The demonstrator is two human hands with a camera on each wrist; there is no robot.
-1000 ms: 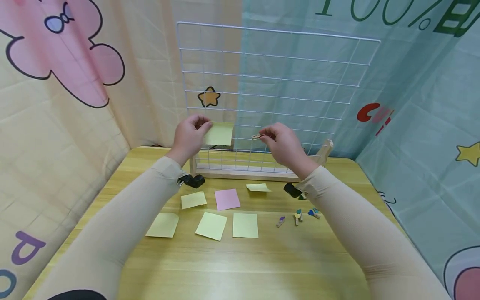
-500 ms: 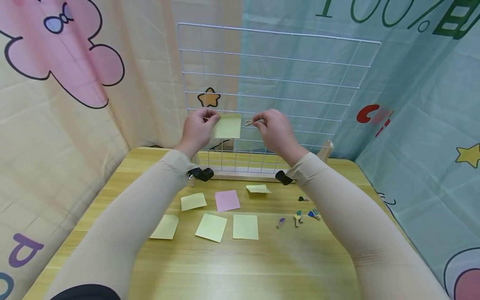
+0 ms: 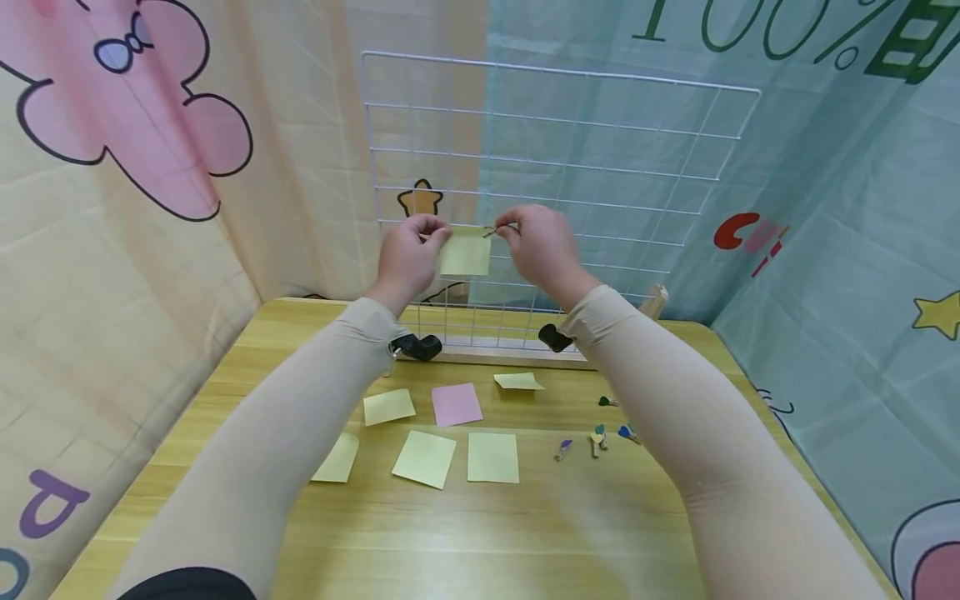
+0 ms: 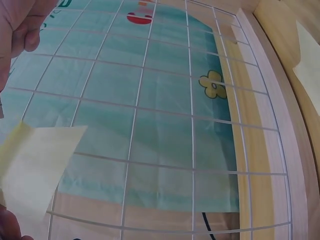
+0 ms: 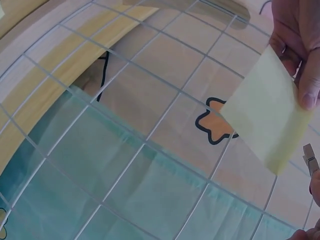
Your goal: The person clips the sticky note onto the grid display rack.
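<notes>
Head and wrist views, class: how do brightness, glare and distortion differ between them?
Head view: brightest, with a soft sheen on the tabletop; left wrist view: dimmer, the wire grid bowing near the right edge; right wrist view: dim too, the tabletop's edge curving, the clothespin readable near the right border.

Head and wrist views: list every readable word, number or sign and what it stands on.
"100%": green, on the blue-green curtain, top cut off.
Green shape after it: cannot tell whether a letter.
Purple letter, cream curtain: "d" or "p", cannot tell; blue ring below, cut off.
Dark script right of the table: partly visible, unreadable.
Green marks, left wrist view: cut off.
Sticky notes: no visible writing; clips: too small to tell.
</notes>
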